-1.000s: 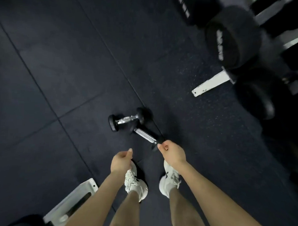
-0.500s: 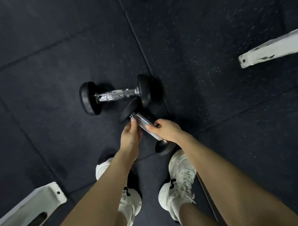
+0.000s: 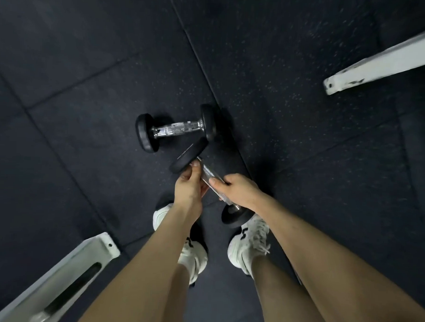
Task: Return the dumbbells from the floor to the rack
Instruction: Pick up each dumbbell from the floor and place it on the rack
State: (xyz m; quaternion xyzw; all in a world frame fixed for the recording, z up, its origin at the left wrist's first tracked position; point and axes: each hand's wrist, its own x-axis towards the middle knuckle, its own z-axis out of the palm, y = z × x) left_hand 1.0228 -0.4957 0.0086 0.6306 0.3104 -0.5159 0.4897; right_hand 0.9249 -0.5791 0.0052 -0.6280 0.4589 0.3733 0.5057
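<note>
Two small dumbbells with black round heads and chrome knurled handles are on the dark rubber floor in front of my feet. The far dumbbell (image 3: pixel 177 130) lies flat and untouched. The near dumbbell (image 3: pixel 207 171) runs diagonally from its upper-left head to a head beside my right shoe. My right hand (image 3: pixel 240 192) is wrapped around its handle. My left hand (image 3: pixel 190 184) holds the handle's upper end, just below the upper-left head. I cannot tell whether the near dumbbell is off the floor.
A white metal rack foot (image 3: pixel 383 62) juts in from the upper right. Another white frame foot (image 3: pixel 58 280) with a dark slot lies at the lower left. My white shoes (image 3: pixel 249 244) stand just behind the near dumbbell. Floor tile seams cross the mat.
I have bent down, so the dumbbells look larger. My right hand went from touching the near dumbbell's end to gripping its handle, and my left hand came onto the handle.
</note>
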